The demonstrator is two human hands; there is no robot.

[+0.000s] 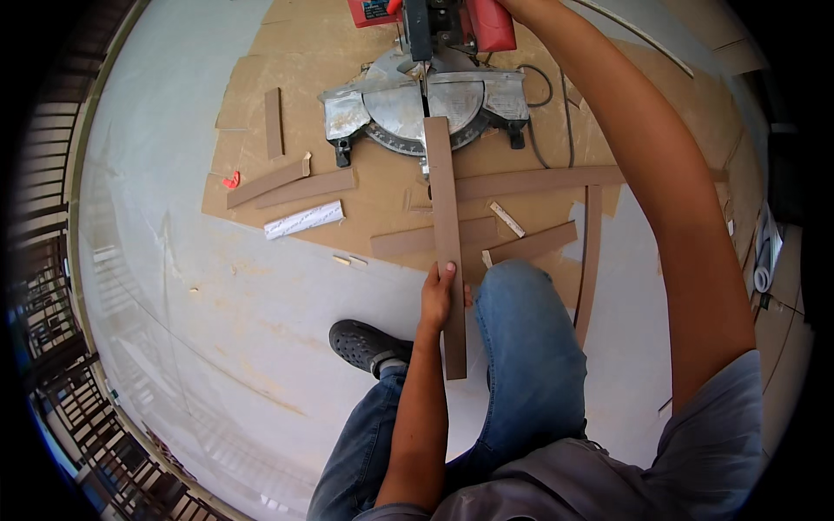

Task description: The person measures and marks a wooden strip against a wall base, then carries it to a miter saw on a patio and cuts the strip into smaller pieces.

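My left hand grips a long, narrow brown board near its close end, thumb on top and fingertips showing at its right edge. The board's far end lies on the round metal table of a miter saw, in line with the dark blade slot. My right arm reaches far forward to the saw's red upper housing. At the top edge only the wrist end of my right hand shows beside that housing; its fingers are cut off from view.
Flattened cardboard lies under the saw on a pale floor. Brown offcuts are scattered around, with a white wrapped roll at left and a long strip at right. A black cable runs right of the saw. A railing borders the far left.
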